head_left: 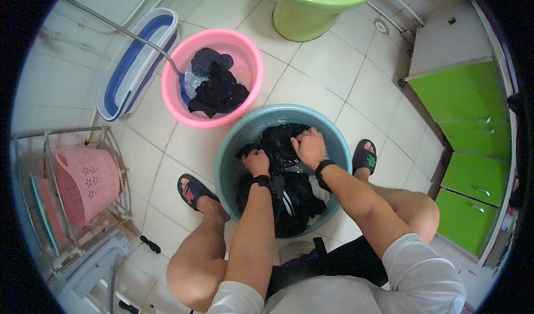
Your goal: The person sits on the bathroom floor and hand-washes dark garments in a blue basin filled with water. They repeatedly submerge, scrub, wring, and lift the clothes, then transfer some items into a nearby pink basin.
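A pale tiled bathroom floor [328, 63] carries a teal basin [233, 147] holding black laundry [289, 194]. Both the left hand [256, 162] and right hand [308, 146] clutch the cloth near the basin's far rim, fingers [298, 142] curled tight into it.

I am squatting in a home bathroom. A green toilet [314, 5] stands far ahead of me on a white tiled floor [328, 63] with a drain [381, 25]. Green cabinets [473, 141] run along the right. Wash basins, one pink [214, 77] and one teal [281, 169], sit near my feet, and a wire rack [67, 197] holds a pink basket [89, 183] on the left.
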Tool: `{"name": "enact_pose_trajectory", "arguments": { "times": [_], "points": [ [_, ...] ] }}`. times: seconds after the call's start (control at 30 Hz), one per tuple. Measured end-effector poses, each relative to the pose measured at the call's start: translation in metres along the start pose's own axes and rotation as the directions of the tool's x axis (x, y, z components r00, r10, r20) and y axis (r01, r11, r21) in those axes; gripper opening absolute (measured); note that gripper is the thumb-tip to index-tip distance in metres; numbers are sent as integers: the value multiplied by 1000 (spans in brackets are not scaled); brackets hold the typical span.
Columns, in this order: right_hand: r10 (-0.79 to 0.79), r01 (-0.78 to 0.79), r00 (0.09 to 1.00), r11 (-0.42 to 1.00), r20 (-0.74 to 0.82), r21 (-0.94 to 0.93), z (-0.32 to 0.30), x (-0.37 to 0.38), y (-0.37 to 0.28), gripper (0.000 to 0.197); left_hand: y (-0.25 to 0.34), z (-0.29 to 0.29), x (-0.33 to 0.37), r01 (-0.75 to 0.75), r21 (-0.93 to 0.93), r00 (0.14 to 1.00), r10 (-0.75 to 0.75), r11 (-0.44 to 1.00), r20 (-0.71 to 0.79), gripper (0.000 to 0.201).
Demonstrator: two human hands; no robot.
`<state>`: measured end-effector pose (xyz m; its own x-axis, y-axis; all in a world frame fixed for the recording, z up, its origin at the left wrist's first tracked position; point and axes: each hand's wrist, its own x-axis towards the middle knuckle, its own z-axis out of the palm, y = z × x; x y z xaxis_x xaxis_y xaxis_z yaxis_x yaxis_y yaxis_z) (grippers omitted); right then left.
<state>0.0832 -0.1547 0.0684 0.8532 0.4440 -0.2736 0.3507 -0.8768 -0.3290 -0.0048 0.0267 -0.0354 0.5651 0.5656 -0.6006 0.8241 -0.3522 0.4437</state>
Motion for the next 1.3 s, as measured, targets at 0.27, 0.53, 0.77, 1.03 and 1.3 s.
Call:
{"name": "enact_pose_trajectory", "arguments": {
  "times": [0.27,0.53,0.77,1.03,1.3],
  "points": [
    [-64,91,961,992,267,-90,48,13,-22,75,45,3,-41,91,112,966,-115,990,231,84],
    [281,-288,957,888,73,359,52,21,-1,59,47,0,-40,251,-849,948,-295,465,119,56],
    [478,-543,838,782,264,306,72,29,-39,76,48,-20,-30,566,-804,786,-176,-179,593,69],
    [-59,-236,917,716,394,657,27,24,-36,31,15,9,-6,609,-790,793,10,-73,610,60],
    [71,-184,950,914,303,363,32,57,-32,44,38,20,-11,541,-831,826,-109,-127,554,38]
  ]
}}
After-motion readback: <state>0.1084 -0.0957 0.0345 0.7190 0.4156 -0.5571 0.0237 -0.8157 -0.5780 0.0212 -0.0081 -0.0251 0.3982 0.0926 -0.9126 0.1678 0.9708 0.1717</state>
